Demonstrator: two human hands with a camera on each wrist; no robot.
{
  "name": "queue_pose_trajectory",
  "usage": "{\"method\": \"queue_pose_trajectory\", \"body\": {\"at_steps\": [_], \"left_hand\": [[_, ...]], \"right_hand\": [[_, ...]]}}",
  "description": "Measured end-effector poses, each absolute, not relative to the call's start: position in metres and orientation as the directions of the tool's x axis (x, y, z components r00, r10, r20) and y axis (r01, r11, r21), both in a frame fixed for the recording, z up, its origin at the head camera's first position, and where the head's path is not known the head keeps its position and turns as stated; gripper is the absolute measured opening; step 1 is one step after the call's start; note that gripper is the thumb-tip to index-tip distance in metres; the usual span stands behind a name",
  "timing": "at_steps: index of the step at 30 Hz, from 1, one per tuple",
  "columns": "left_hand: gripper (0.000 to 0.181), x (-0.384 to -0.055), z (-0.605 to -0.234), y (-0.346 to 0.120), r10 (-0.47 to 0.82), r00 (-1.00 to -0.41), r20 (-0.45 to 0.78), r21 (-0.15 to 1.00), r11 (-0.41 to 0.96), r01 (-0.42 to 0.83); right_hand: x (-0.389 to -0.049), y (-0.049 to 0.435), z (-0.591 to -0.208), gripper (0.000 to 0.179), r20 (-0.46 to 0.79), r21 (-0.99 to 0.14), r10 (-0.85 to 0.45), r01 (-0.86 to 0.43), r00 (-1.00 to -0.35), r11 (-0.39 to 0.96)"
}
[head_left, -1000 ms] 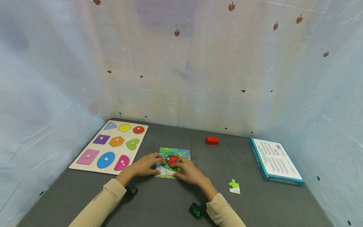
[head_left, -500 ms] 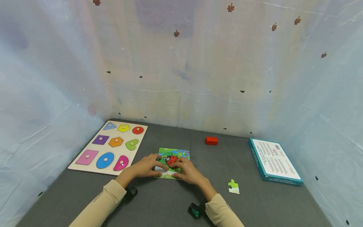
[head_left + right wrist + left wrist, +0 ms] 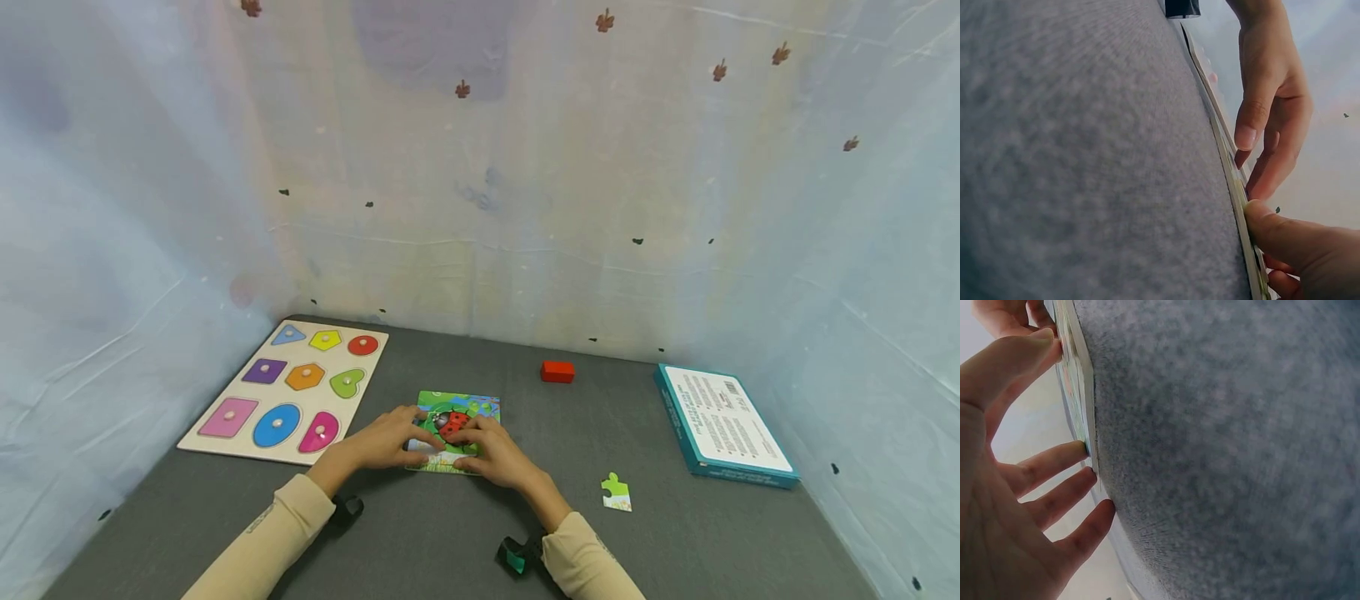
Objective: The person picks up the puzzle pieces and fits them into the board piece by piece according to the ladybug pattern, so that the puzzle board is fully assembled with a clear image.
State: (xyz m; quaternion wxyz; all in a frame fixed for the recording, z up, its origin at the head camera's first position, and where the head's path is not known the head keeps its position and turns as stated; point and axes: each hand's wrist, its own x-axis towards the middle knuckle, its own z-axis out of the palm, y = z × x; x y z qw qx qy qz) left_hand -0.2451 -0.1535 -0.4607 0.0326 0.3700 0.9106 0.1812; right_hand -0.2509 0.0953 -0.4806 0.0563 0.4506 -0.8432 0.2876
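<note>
A square jigsaw puzzle (image 3: 459,405) with a red ladybug on green lies flat on the dark grey table in the head view, partly hidden by both hands. My left hand (image 3: 386,439) reaches over its left side. In the left wrist view that hand's fingers are spread, with fingertips (image 3: 1079,449) at the puzzle's edge and index finger over its top. My right hand (image 3: 491,454) rests on the lower right part, its fingers gently bent on the picture. Its thumb (image 3: 1261,212) touches near the edge in the right wrist view. Neither hand lifts a piece.
A loose green and white jigsaw piece (image 3: 617,492) lies to the right. Behind it are a red block (image 3: 557,372) and a teal box (image 3: 731,425) with a white printed panel. On the left lies a wooden board (image 3: 281,392) with several knobbed shapes.
My left index finger has stretched further right across the lower part of the puzzle. My right hand stays about where it was. The whole head view has shifted slightly.
</note>
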Motion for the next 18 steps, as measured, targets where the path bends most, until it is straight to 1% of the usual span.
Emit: {"method": "queue_pose_trajectory", "body": {"at_steps": [8,18], "left_hand": [[0.029,-0.2461,-0.4618,-0.1527,0.695,-0.715,0.077,0.306,0.666,0.681],[0.029,-0.2472,-0.462,-0.1513,0.696,-0.713,0.086,0.308,0.662,0.683]], "right_hand": [[-0.2528,0.0948,-0.4828,0.039,0.374,-0.408,-0.73,-0.809,-0.572,0.424],[-0.2501,0.0945,-0.4845,0.037,0.367,-0.372,-0.743,-0.82,-0.56,0.434]]}}
